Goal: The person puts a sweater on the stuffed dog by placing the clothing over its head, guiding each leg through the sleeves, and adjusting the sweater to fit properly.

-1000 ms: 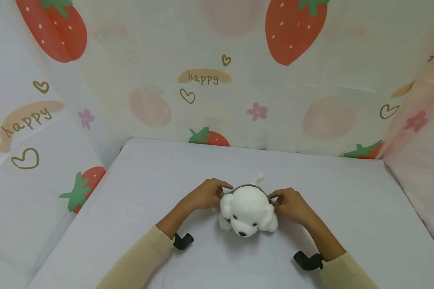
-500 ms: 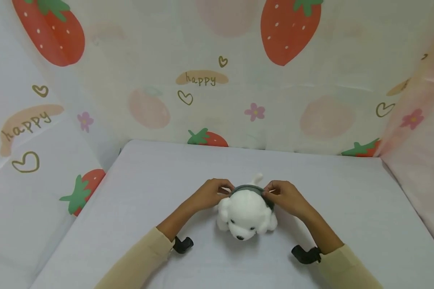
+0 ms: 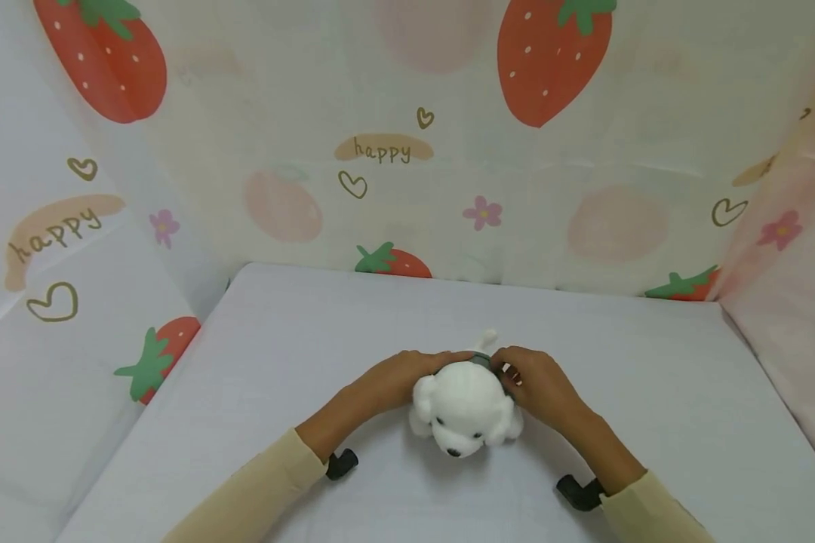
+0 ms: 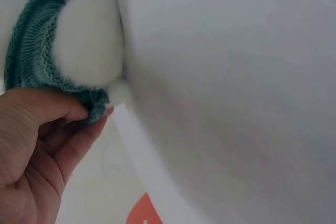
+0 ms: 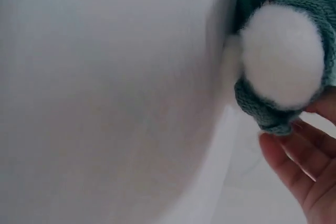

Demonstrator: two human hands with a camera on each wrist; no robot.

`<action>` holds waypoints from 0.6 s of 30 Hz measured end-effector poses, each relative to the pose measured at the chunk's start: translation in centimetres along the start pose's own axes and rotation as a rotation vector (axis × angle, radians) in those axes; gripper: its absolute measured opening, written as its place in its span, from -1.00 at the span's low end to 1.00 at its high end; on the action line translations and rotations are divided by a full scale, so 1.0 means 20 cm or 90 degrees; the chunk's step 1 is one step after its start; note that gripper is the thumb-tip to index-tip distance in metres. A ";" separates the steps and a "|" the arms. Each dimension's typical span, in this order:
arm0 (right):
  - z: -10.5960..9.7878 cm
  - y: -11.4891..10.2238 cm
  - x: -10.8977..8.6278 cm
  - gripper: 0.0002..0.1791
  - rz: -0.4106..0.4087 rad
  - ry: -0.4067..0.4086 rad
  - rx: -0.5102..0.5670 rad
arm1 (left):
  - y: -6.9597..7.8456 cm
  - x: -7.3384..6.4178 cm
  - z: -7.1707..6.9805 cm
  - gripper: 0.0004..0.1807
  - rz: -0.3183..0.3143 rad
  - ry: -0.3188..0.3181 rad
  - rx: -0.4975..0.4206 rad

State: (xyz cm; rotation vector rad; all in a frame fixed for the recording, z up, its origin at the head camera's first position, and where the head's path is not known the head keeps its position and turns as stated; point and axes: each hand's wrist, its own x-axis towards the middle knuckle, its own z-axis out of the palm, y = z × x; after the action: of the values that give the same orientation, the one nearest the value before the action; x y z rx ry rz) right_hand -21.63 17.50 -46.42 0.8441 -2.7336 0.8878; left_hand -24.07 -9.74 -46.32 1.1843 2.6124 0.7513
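A white plush dog (image 3: 462, 411) lies on the table, its face toward me and its tail up behind. It wears a green knitted sweater (image 3: 481, 360), mostly hidden behind its head in the head view. My left hand (image 3: 404, 377) reaches over the dog's back. In the left wrist view, its thumb and fingers pinch the knit hem below a fluffy white leg (image 4: 89, 38). On the other side, my right hand (image 3: 542, 383) holds the sweater's edge. The right wrist view has its thumb and fingertips (image 5: 275, 145) at the hem, under another white leg (image 5: 283, 56).
White cloth covers the table (image 3: 299, 317). A strawberry-printed curtain (image 3: 530, 166) stands along the back, with more hanging at both sides. Black wrist cameras (image 3: 342, 464) sit under each forearm, near the beige sleeves (image 3: 258, 483).
Both hands first worked at the sweater's sides, then pinched it higher behind the dog's head. Now the left hand extends further right across the back, and the right has come slightly lower. The dog stays put.
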 end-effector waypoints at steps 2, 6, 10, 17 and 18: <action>-0.01 0.00 -0.02 -0.65 0.007 -0.027 0.012 | 0.00 0.01 0.00 -0.29 0.010 -0.003 -0.006; -0.01 -0.01 -0.03 -0.57 0.019 -0.043 0.002 | -0.01 0.03 0.02 -0.25 -0.003 -0.008 0.019; 0.02 -0.02 -0.03 -0.72 0.008 -0.008 -0.133 | 0.00 0.07 0.03 -0.49 -0.032 0.007 0.106; 0.01 -0.04 -0.02 -0.57 -0.010 -0.029 -0.293 | 0.03 0.09 0.05 -0.76 -0.070 0.066 0.173; 0.01 -0.04 -0.01 -0.53 -0.008 -0.034 -0.296 | 0.03 0.09 0.05 -0.72 -0.080 0.073 0.176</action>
State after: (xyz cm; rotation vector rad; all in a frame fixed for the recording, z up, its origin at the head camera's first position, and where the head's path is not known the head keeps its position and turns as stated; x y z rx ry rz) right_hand -20.96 16.88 -46.22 0.7915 -2.7974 0.2063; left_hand -24.51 -7.67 -46.85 1.0551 2.9281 0.4582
